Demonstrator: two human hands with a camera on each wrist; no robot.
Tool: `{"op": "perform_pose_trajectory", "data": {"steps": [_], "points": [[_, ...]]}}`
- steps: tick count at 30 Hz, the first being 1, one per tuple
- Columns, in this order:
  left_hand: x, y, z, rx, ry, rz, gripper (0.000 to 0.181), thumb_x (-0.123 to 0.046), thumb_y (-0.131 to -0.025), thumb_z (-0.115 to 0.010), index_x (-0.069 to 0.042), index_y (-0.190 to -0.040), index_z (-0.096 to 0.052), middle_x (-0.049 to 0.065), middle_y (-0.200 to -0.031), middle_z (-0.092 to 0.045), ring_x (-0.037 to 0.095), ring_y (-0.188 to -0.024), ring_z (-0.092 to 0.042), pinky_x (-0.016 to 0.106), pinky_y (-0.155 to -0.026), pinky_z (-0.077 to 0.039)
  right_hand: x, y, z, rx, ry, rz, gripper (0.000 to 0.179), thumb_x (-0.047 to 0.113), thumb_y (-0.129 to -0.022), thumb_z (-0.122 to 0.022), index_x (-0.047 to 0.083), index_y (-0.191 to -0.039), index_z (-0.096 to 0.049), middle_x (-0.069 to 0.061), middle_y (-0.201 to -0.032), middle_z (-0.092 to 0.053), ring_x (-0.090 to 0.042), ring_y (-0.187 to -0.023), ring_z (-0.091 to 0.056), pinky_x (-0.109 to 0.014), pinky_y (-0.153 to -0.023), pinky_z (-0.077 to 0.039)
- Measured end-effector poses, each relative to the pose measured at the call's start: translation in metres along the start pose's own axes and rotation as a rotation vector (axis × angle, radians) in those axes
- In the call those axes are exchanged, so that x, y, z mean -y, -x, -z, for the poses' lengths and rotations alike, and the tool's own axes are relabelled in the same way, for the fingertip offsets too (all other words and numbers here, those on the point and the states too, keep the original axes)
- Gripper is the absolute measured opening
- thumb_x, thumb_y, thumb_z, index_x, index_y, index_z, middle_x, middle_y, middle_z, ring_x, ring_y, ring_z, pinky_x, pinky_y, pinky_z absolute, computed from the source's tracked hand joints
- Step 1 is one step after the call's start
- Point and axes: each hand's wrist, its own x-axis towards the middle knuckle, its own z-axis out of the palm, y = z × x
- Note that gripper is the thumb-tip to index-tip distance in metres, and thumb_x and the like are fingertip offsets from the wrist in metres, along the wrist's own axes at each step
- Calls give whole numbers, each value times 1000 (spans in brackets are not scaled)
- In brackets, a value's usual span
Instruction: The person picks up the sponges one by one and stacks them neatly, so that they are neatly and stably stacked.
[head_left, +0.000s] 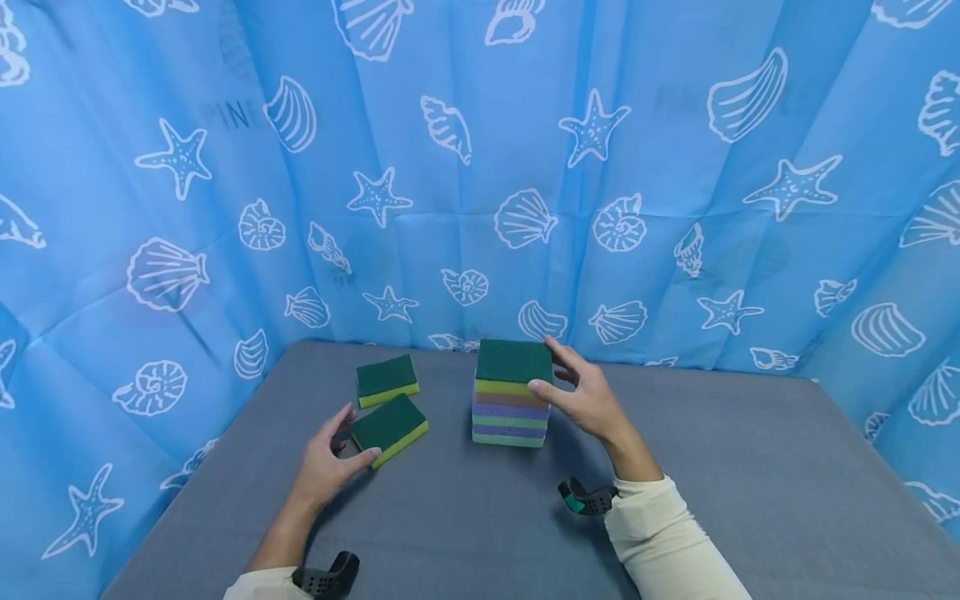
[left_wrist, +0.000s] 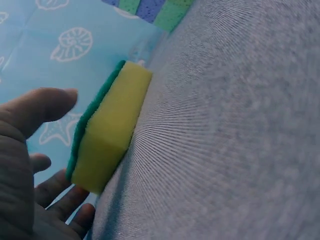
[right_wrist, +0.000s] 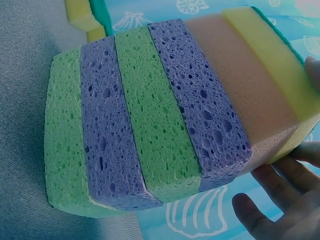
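My left hand (head_left: 326, 458) is beside the nearer of two loose scrub sponges (head_left: 390, 425), yellow with a dark green top, lying flat on the table. In the left wrist view, its thumb stands apart from the sponge (left_wrist: 110, 130) and the loosely bent fingers are close to its end. Right of these rises a stack of sponges (head_left: 510, 421): green and purple layers below, a tan one above, and a green-topped yellow scrub sponge (head_left: 515, 361) uppermost. My right hand (head_left: 588, 396) holds that top sponge at its right side, thumb at the front corner, fingers toward the back.
The second loose scrub sponge (head_left: 386, 379) lies just behind the nearer one. Grey cloth covers the table (head_left: 465, 533). A blue curtain (head_left: 480, 167) with white shell and starfish prints hangs along the table's back edge and sides.
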Motion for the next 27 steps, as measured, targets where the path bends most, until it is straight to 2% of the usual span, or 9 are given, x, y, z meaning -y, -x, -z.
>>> {"op": "perform_pose_trajectory", "data": {"steps": [7,15,18,20,24,27], "points": [[-6,-1,2,73,-145,61,92,-30,-80,-80,3,-149,-29,24,-139,-40,41,-128,-37,58,-104,-28,1,-1,1,2,-1,-1,66,0,-89,-64,-9,-146,-31,-31,-143,-36,-43,-126,-42,-60,-97,-36],[-6,-2,2,69,-210,89,91,-31,-80,-80,0,-149,-31,22,-139,-41,40,-129,-37,58,-103,-29,2,-2,3,4,3,0,66,1,-90,-64,-9,-146,-31,-31,-143,-36,-43,-126,-42,-60,-98,-36],[-6,-1,1,45,-199,86,91,-32,-79,-81,-2,-149,-32,21,-139,-43,39,-128,-38,59,-102,-29,2,-1,3,3,9,-9,66,1,-90,-64,-9,-146,-32,-30,-143,-37,-43,-126,-42,-60,-97,-36],[-5,0,0,22,-173,62,90,-31,-78,-82,-3,-149,-34,20,-136,-45,38,-126,-41,57,-100,-33,1,-1,2,3,8,-13,66,1,-90,-64,-9,-146,-32,-30,-143,-37,-43,-125,-42,-60,-97,-36],[-7,1,-1,-32,-72,-13,85,-23,-78,-82,-1,-147,-37,21,-131,-50,36,-120,-47,55,-96,-39,1,0,2,5,2,-15,66,1,-90,-64,-9,-146,-31,-29,-144,-37,-43,-126,-42,-61,-97,-35],[-9,1,0,-59,15,-53,78,-17,-80,-80,0,-145,-39,22,-130,-50,37,-119,-47,57,-95,-39,0,0,1,4,4,-14,66,2,-90,-64,-9,-146,-31,-28,-145,-37,-42,-126,-42,-60,-98,-35]]}}
